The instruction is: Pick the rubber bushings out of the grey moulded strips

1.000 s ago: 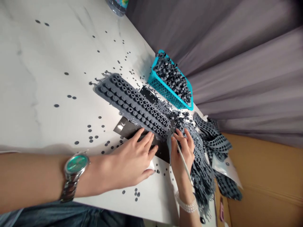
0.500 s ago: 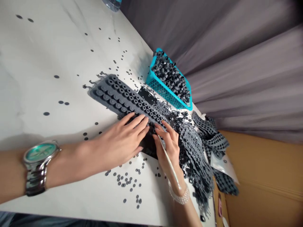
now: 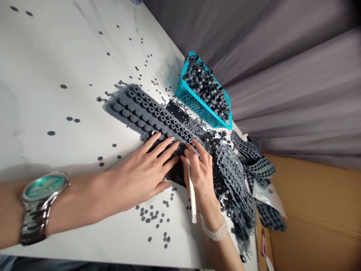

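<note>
Left hand [image 3: 143, 169] spread, gripping nothing visible, at the near edge of the studded grey sheet [image 3: 153, 113] on the white table [image 3: 107, 241]; right hand [image 3: 199, 173] closed round a white stick [image 3: 192, 195]; apparently close tool work, the next move calling for a steadied sheet.

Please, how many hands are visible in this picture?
2: the left hand, spread at the studded grey sheet, and the right hand, holding a thin white tool near the sheet's right end. No other hand shows.
</note>
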Available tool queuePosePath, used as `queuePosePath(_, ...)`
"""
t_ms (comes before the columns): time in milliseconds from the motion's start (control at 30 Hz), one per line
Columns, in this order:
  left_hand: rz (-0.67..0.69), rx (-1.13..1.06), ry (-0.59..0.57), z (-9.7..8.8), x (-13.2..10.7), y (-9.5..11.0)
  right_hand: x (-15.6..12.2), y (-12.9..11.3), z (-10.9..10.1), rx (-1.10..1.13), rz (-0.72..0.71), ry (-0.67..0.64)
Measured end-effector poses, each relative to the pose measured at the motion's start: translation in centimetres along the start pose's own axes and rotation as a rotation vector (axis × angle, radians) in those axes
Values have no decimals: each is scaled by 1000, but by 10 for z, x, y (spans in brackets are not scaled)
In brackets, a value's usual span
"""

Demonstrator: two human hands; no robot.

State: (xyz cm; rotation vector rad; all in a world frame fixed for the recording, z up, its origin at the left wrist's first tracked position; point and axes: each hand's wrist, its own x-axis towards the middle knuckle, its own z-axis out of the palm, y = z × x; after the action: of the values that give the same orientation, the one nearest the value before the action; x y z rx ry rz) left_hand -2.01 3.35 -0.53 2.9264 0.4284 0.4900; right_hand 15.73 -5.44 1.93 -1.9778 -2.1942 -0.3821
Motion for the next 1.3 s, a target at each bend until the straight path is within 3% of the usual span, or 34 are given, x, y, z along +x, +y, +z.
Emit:
queuePosePath(167,-18,-26,11,-1,-1,0,-3,14,-1,-11,229,105)
queuePosePath(267,-22,-33,-3,0,-1,0,-10,17,-6,35,292,96)
queuePosePath(600,-19,-47,13,1,-2,0,-13,-6,-10,110,-20,127)
queuePosePath(1000,-18,-13,-10,0,-2,1,-11,-11,-5,-16,-81,72)
queuePosePath(1100,-18,-7,-6,0,-1,1,-12,-10,-1,-45,-26,84)
queuePosePath(1233,-19,-15,-2,0,-1,1,-20,4,-2,-35,193,170)
queuePosePath(1300,-23,-14,-1,0,-2,1,-25,12,-5,-32,277,138)
